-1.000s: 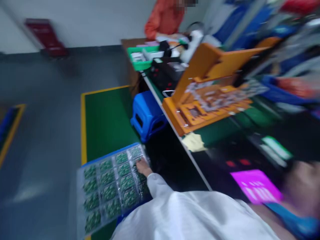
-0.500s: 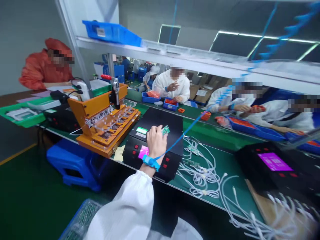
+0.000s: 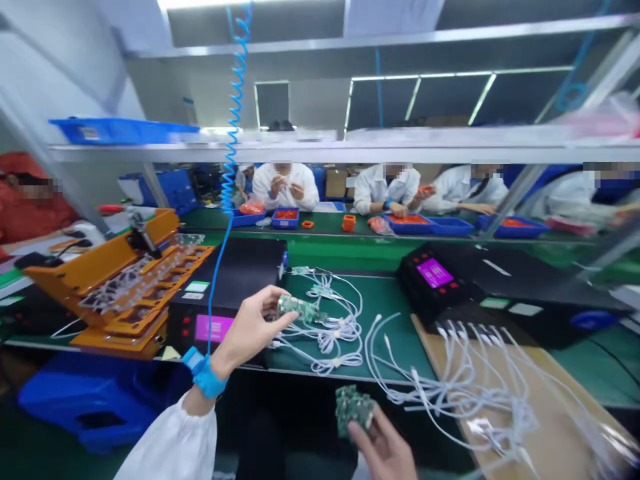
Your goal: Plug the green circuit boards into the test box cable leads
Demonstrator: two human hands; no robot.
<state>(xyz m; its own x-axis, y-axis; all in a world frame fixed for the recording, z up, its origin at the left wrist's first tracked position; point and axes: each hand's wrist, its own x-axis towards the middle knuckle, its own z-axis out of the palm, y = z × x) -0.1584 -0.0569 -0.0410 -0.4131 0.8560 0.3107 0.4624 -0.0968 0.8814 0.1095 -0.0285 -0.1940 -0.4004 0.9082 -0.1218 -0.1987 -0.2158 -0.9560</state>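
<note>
My left hand (image 3: pixel 253 325) is raised over the bench edge and pinches one small green circuit board (image 3: pixel 295 307) between thumb and fingers. A blue wrist strap (image 3: pixel 205 375) with a coiled blue cord (image 3: pixel 230 160) sits on that wrist. My right hand (image 3: pixel 385 447) is low at the bottom edge, fingers closed on a small stack of green circuit boards (image 3: pixel 353 407). Just beyond the left hand lie bundles of white cables (image 3: pixel 330 327) on the green mat (image 3: pixel 390 300).
A black tester with a pink screen (image 3: pixel 227 293) stands left of centre, an orange fixture (image 3: pixel 120 280) further left, a second black tester (image 3: pixel 440 280) at the right. More white cables (image 3: pixel 475 380) lie on a brown board. Several people in white coats sit across the bench with blue trays.
The view swung from the floor-side tray of boards up to the bench. My left hand lifted a board and carried it right toward the cables; my right hand with its stack came into view.
</note>
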